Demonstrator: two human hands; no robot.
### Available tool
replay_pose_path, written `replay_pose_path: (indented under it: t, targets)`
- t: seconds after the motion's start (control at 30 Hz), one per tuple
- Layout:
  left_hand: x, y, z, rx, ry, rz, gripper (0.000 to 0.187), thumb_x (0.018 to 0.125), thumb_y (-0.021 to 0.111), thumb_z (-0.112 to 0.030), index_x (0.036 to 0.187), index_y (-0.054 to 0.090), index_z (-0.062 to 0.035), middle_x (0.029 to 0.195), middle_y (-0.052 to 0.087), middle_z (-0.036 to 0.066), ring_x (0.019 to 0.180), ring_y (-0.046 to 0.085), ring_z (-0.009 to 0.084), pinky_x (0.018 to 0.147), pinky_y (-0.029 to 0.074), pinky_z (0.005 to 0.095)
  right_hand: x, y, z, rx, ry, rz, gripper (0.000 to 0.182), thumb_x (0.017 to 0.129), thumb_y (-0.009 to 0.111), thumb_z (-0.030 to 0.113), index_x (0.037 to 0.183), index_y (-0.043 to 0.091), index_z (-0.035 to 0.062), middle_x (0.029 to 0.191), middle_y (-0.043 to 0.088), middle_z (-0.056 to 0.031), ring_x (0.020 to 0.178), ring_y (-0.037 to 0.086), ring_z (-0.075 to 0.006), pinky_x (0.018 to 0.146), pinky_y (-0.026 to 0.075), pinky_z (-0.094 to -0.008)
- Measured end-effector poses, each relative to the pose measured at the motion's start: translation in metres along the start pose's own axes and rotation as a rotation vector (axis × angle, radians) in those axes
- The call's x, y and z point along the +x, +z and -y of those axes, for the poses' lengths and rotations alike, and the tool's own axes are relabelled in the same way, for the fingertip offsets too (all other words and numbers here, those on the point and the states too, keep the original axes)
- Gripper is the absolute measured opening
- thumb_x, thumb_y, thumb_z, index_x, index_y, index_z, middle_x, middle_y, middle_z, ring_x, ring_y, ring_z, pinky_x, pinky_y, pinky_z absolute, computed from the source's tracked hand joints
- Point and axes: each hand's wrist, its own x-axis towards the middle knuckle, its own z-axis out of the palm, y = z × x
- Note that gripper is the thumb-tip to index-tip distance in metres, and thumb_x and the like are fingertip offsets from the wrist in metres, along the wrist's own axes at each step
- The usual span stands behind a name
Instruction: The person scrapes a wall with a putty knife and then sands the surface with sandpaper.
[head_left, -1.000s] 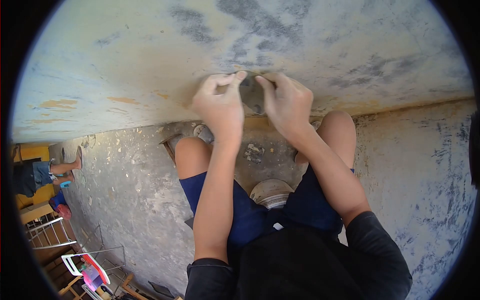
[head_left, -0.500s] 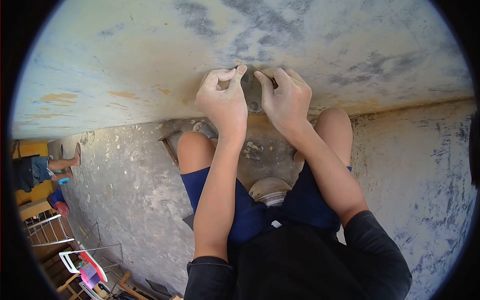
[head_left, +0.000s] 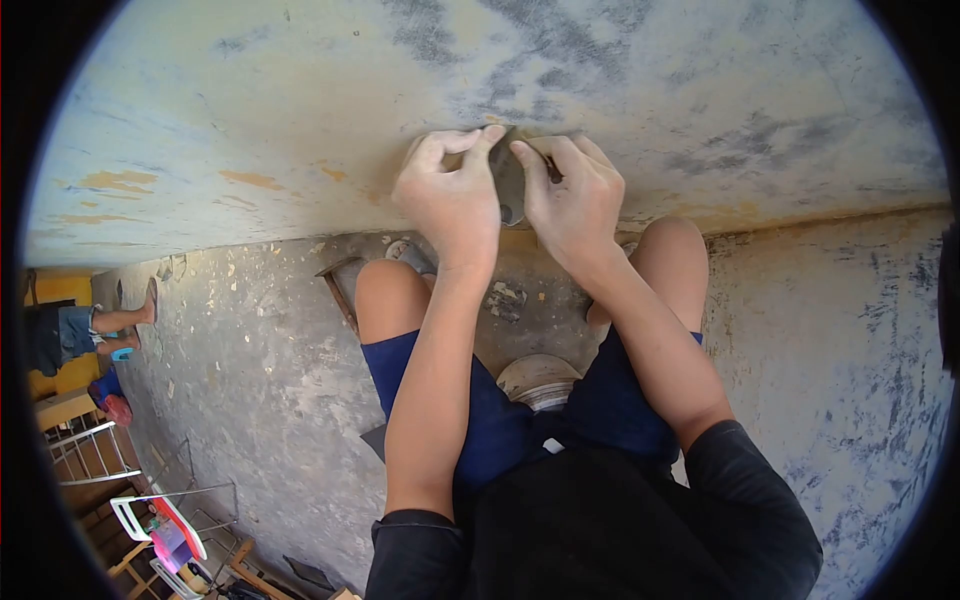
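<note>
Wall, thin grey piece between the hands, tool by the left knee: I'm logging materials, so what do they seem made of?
Wall: probably painted plaster, matt, with worn grey patches and tan spots.
Thin grey piece: perhaps metal or stiff abrasive sheet; dull and flat, but partly hidden.
Tool: handle likely wood, from its matt brown colour; head perhaps metal, too small to be sure.

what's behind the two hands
A grey sheet shows between the left hand and right hand, with the wall beyond. Whatever lies directly behind each hand is covered.
</note>
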Motion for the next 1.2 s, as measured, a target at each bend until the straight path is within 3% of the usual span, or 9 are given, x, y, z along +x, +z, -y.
replay_pose_path:
  t: [0.4,0.5,0.57,0.6,0.73,0.83,0.93,1.03,1.2]
  targets:
    - [-0.006,0.009,0.000,0.043,0.047,0.003,0.021,0.080,0.088,-0.008,0.073,0.070,0.0010,0.075,0.070,0.008,0.059,0.054,0.0146,0.058,0.042,0.0316,-0.001,-0.014,-0.002,-0.020,0.103,0.060,0.010,0.088,0.078,0.012,0.082,0.072,0.0074,0.062,0.065,-0.0091,0.053,0.064,-0.0249,0.051,0.046,-0.0365]
    - [0.002,0.005,0.009,-0.038,0.146,-0.088,0.021,0.080,0.088,-0.008,0.073,0.070,0.0004,0.074,0.069,0.006,0.059,0.053,0.0128,0.058,0.040,0.0302,-0.001,0.001,0.001,0.038,0.010,0.009,0.010,0.088,0.078,0.013,0.083,0.071,0.0082,0.061,0.064,-0.0088,0.052,0.063,-0.0252,0.049,0.045,-0.0363]
    - [0.005,-0.005,-0.001,0.009,-0.081,-0.056,0.021,0.080,0.088,-0.007,0.073,0.069,0.0006,0.072,0.068,0.004,0.059,0.052,0.0118,0.058,0.040,0.0299,-0.002,0.003,-0.002,0.028,-0.015,0.059,0.009,0.089,0.078,0.013,0.083,0.071,0.0086,0.061,0.064,-0.0084,0.052,0.064,-0.0256,0.049,0.046,-0.0353]
    - [0.004,-0.004,0.000,0.036,-0.069,-0.045,0.025,0.084,0.089,-0.016,0.076,0.071,0.0008,0.072,0.067,0.000,0.060,0.046,0.0048,0.058,0.038,0.0231,0.000,-0.003,-0.003,-0.001,0.011,0.103,0.010,0.089,0.080,0.013,0.088,0.076,0.0037,0.067,0.069,-0.0114,0.049,0.060,-0.0191,0.051,0.045,-0.0310]
    - [-0.002,0.013,0.002,-0.085,0.036,-0.030,0.027,0.083,0.089,-0.017,0.075,0.070,0.0005,0.070,0.065,-0.001,0.058,0.042,0.0048,0.056,0.036,0.0237,0.000,-0.016,-0.009,-0.001,0.028,0.050,0.010,0.089,0.080,0.013,0.089,0.077,0.0035,0.067,0.069,-0.0116,0.049,0.060,-0.0191,0.051,0.045,-0.0314]
    - [-0.006,0.010,-0.007,-0.016,0.041,-0.012,0.020,0.080,0.088,-0.007,0.075,0.071,0.0012,0.071,0.066,0.003,0.063,0.055,0.0101,0.060,0.042,0.0287,-0.001,-0.017,-0.004,-0.009,0.116,0.079,0.008,0.089,0.078,0.013,0.085,0.073,0.0080,0.061,0.065,-0.0096,0.052,0.064,-0.0254,0.049,0.046,-0.0353]
    - [0.002,0.001,-0.002,0.026,0.084,-0.064,0.021,0.080,0.088,-0.007,0.073,0.070,0.0016,0.072,0.066,0.004,0.064,0.056,0.0100,0.061,0.044,0.0287,-0.003,-0.001,0.001,0.072,0.041,0.025,0.010,0.089,0.080,0.013,0.091,0.077,0.0032,0.066,0.068,-0.0126,0.049,0.060,-0.0186,0.052,0.047,-0.0309]
    - [0.006,-0.004,-0.001,0.062,-0.113,-0.024,0.022,0.080,0.087,-0.007,0.073,0.069,0.0024,0.076,0.068,0.006,0.066,0.062,0.0114,0.065,0.049,0.0293,-0.003,0.000,0.001,0.044,0.007,0.057,0.008,0.089,0.077,0.012,0.085,0.073,0.0066,0.063,0.066,-0.0106,0.053,0.065,-0.0262,0.051,0.047,-0.0358]
    - [-0.002,0.008,-0.005,-0.034,0.027,-0.005,0.022,0.080,0.089,-0.011,0.074,0.071,0.0012,0.072,0.066,0.004,0.058,0.046,0.0110,0.057,0.039,0.0306,-0.001,-0.017,0.000,0.017,0.122,0.073,0.008,0.090,0.076,0.013,0.088,0.073,0.0058,0.064,0.067,-0.0110,0.054,0.065,-0.0269,0.051,0.048,-0.0364]
